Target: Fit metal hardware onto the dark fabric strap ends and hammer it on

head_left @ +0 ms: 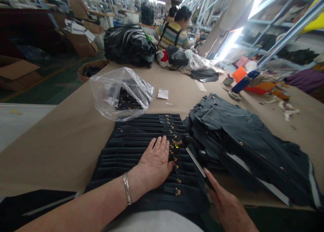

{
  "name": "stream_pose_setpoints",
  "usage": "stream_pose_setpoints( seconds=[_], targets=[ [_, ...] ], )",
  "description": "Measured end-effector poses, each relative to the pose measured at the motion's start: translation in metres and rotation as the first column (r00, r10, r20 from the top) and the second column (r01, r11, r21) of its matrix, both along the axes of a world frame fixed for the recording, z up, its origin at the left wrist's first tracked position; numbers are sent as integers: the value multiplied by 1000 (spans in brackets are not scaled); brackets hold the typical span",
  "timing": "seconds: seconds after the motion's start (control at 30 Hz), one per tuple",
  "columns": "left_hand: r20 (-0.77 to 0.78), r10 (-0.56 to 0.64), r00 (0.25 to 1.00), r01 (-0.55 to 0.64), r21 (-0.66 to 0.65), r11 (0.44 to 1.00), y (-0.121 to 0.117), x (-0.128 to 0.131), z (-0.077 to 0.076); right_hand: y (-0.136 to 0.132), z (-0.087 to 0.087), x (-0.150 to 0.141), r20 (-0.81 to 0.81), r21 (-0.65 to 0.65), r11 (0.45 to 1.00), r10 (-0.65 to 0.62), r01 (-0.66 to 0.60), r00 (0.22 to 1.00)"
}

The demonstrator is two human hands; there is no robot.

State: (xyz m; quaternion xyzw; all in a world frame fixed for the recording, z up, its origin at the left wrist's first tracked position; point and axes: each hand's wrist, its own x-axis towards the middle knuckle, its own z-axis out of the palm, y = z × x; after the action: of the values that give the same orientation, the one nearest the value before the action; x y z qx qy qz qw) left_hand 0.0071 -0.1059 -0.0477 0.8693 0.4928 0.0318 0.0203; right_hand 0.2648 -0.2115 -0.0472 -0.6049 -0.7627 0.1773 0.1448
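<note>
White cloth (154, 222) lies nearest my camera; beyond, my left hand (155, 163) rests flat, fingers released, on dark strips (113, 154) layered across the desk (58, 151), nearer their gold pulls (175, 159) than my right hand (224, 200), whose fingers grasp a slim tool (195, 162) slanting up-left toward them.

An open cardboard box (19, 70) stands at left; beyond the table (58, 137) a person in stripes (169, 36) appears seated.
</note>
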Motion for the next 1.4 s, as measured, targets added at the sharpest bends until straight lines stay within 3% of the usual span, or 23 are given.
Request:
stream_pose_setpoints(
  seconds=[0.17,0.33,0.57,0.73,0.83,0.93,1.1,1.2,1.4],
  targets=[
    [1,-3,1000,3,-3,1000,-1,-1,-1,-10,2,0,-43,233,973,9,1,999],
    [14,0,1000,0,-14,1000,-2,-2,0,-8,2,2,23,44,996,76,-77,997],
    [10,-21,1000,21,-15,1000,-2,-2,-1,-30,15,7,11,225,974,-22,19,1000],
    [5,-11,1000,11,-20,1000,-2,-2,-3,-32,-4,3,-7,225,974,-1,2,1000],
    [19,-12,1000,13,-24,1000,-2,-3,-4,-20,-16,3,11,100,994,34,-35,999],
    [17,-4,1000,5,-21,1000,-2,-3,-4,-9,-15,4,43,12,999,47,-47,998],
    [6,-8,1000,8,-15,1000,-2,-3,-3,-22,-2,6,8,199,980,30,-31,1000],
    [3,-14,1000,14,-21,1000,-2,-2,-3,-38,-5,10,13,272,962,2,-6,1000],
    [10,-8,1000,9,-42,999,-2,-2,-4,-37,-15,20,-8,46,998,52,-51,999]
  ],
)
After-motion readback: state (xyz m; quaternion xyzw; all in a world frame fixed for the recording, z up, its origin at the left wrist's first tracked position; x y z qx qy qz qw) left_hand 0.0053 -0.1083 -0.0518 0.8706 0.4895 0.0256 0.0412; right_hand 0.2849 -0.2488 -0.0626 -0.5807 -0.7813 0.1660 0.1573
